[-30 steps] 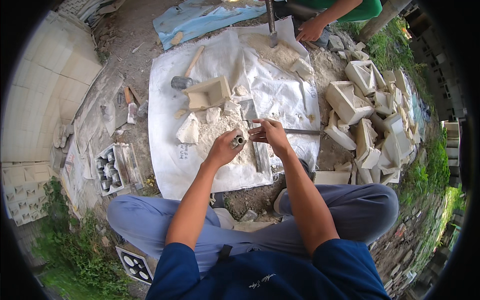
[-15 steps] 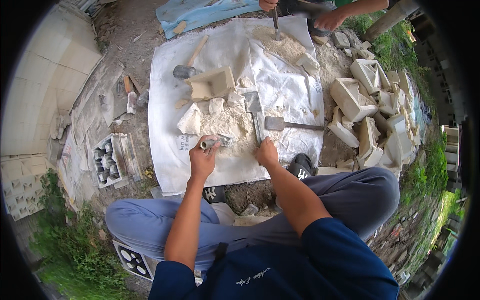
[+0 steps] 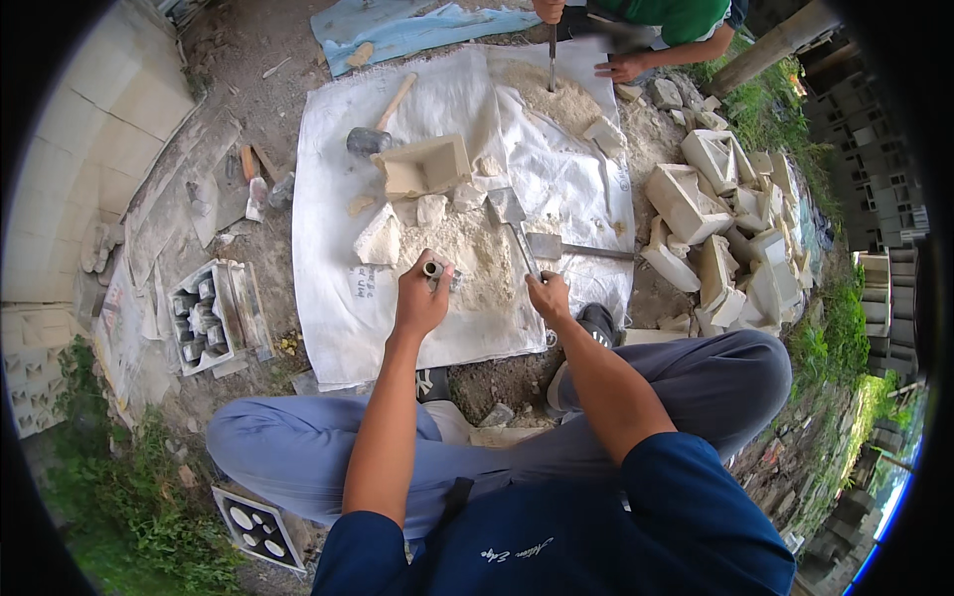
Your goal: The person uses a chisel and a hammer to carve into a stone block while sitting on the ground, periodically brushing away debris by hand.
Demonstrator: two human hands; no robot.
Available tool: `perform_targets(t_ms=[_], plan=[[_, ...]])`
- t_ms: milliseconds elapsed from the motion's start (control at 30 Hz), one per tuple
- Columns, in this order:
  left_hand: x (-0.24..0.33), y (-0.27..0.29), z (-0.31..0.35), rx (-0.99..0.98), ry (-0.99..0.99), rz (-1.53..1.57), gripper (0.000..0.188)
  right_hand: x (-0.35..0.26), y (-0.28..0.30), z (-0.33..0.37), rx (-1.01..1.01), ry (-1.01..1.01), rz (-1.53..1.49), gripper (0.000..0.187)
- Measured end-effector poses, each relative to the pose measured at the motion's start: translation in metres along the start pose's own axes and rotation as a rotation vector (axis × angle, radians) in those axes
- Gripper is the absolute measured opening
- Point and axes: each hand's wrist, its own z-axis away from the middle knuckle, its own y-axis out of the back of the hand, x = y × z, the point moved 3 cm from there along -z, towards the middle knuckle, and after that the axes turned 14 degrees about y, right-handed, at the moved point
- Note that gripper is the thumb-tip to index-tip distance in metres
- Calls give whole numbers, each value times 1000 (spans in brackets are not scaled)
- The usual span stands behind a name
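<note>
My left hand [image 3: 423, 298] is closed around a short hollow metal tube [image 3: 432, 269], its open end turned up toward me. Below the tube lies a spread of pale crumbled powder [image 3: 482, 253]; the tube's lower end is mostly hidden by my fingers. My right hand [image 3: 549, 297] grips the thin metal handle of a hammer [image 3: 506, 206] with a flat, blocky grey head, which is over the powder's far right side. Close to that hand, a second square-headed hammer [image 3: 544, 246] lies with its dark handle pointing right. Pale broken chunks [image 3: 378, 236] and an open-sided cast block [image 3: 425, 167] lie beyond my left hand.
A white woven sheet [image 3: 333, 318] lies under the work, with a black-headed mallet [image 3: 369, 140] on it. Broken pale blocks [image 3: 686, 202] are heaped at right. A grey mould [image 3: 206, 318] sits at left. Across the sheet, a co-worker's hand [image 3: 626, 68] rests near a bar [image 3: 553, 60] held upright.
My left hand has moved right and turned the tube's open end upward. My right hand has shifted slightly right, tilting the hammer's handle. The co-worker's free hand moved lower, and a green shirt now shows.
</note>
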Motion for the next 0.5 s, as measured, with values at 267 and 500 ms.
perform_targets(t_ms=[267, 500], plan=[[-9, 11, 2, 27, 9, -9, 13, -13, 11, 64, 41, 107, 11, 33], [-25, 15, -5, 39, 24, 144, 12, 10, -2, 88, 10, 137, 61, 29]])
